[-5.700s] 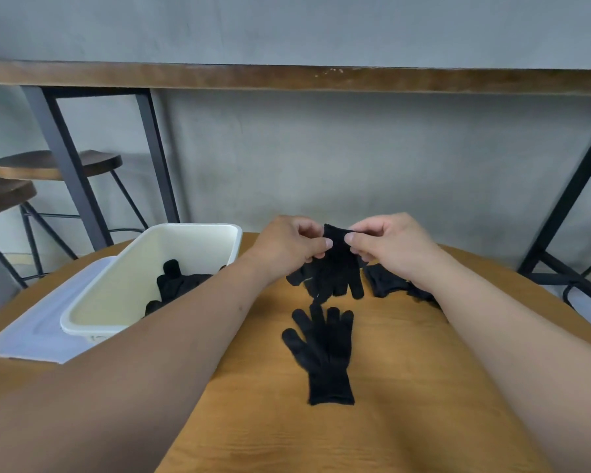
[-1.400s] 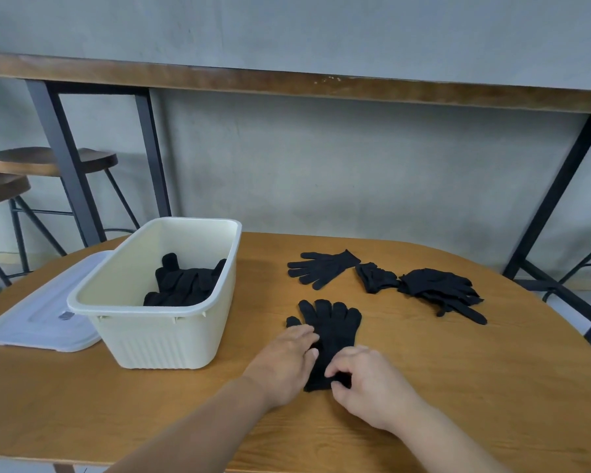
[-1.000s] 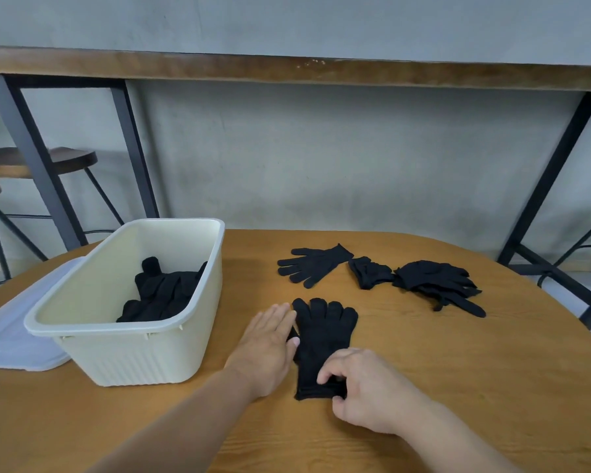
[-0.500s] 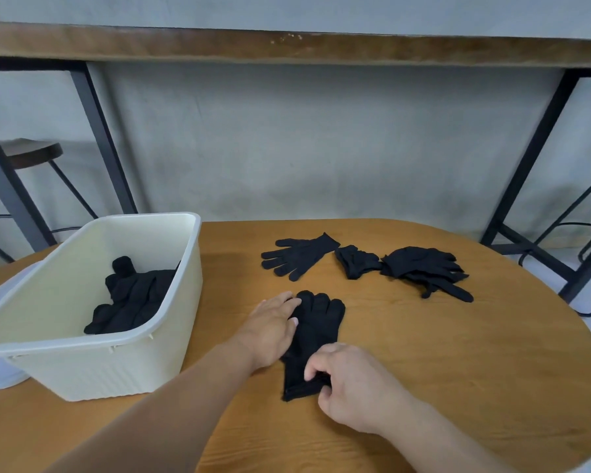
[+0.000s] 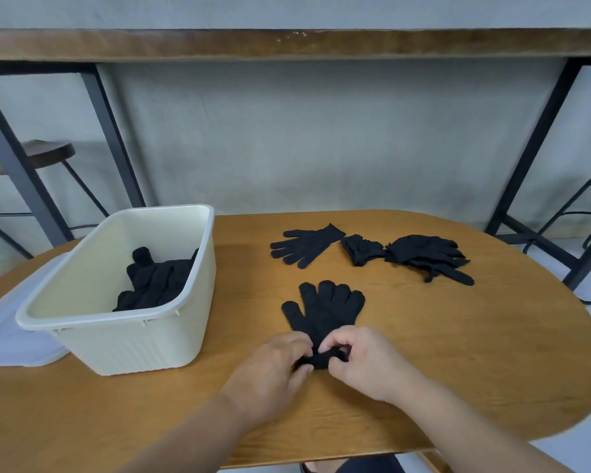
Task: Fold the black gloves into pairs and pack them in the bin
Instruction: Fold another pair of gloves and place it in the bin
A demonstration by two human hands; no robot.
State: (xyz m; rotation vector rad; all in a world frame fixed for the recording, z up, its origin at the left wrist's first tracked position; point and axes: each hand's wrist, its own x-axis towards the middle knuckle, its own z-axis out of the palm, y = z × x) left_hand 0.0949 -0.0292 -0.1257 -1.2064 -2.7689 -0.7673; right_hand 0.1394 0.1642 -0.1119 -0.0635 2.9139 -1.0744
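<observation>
A stacked pair of black gloves lies flat on the wooden table, fingers pointing away from me. My left hand and my right hand both pinch its cuff end, which is bunched up between them. The cream bin stands to the left and holds folded black gloves. Farther back lie a single flat glove, a small crumpled glove and a loose heap of gloves.
A pale lid lies left of the bin, partly under it. Behind the table run a high wooden counter on black metal legs and a grey wall. A stool stands at the far left.
My left hand came off the side of the glove pair and joined my right hand at the cuff. The cuff is now lifted and bunched between both hands.
</observation>
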